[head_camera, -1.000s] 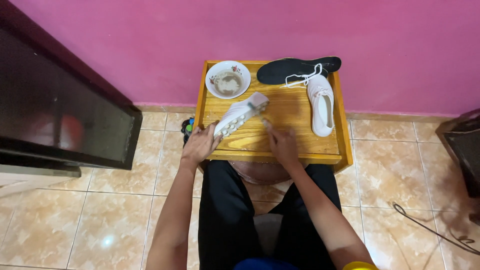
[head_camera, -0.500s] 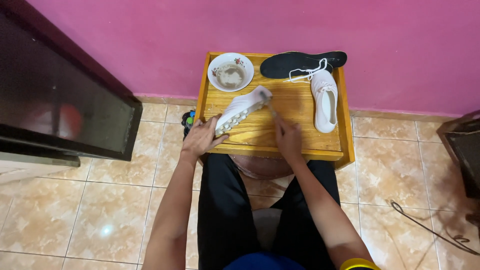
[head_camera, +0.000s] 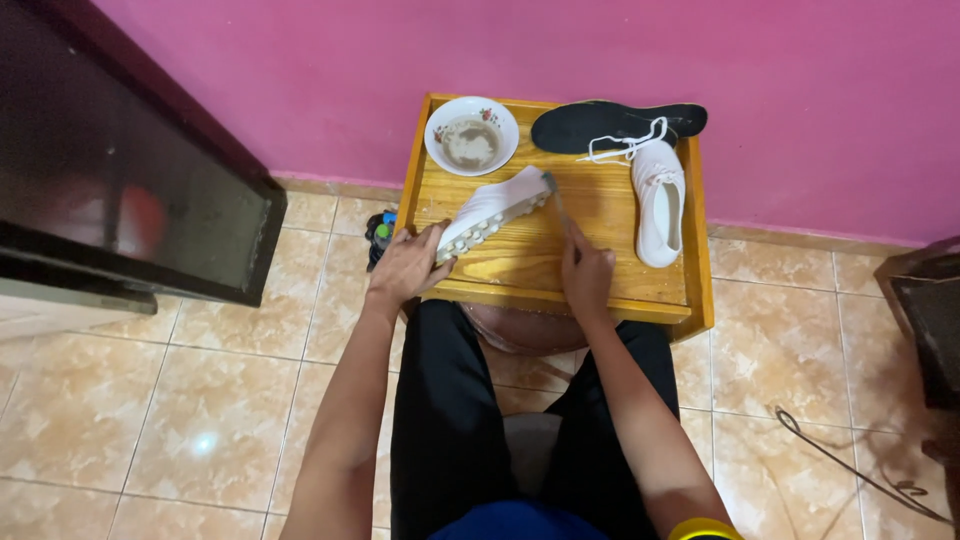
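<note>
My left hand (head_camera: 408, 266) grips the heel end of a white studded shoe (head_camera: 492, 210), which lies tilted on its side on a small wooden table (head_camera: 520, 262). A thin brush (head_camera: 556, 205) is held in my right hand (head_camera: 587, 277), and its head touches the toe end of that shoe. A second white shoe (head_camera: 659, 200) stands upright at the table's right side, with its loose white lace (head_camera: 625, 146) draped over a black insole (head_camera: 610, 122) at the back. At the back left sits a white bowl (head_camera: 471, 136) of murky liquid.
A pink wall (head_camera: 500, 50) rises behind the table. A dark cabinet (head_camera: 110, 190) stands to the left. Small coloured objects (head_camera: 380, 232) lie on the tiled floor by the table's left edge. A dark piece of furniture (head_camera: 925, 320) and a cable (head_camera: 850, 465) are at right.
The view has shifted a little. The brush has moved from the shoe's middle up to its toe end, while my left hand keeps its hold on the heel.
</note>
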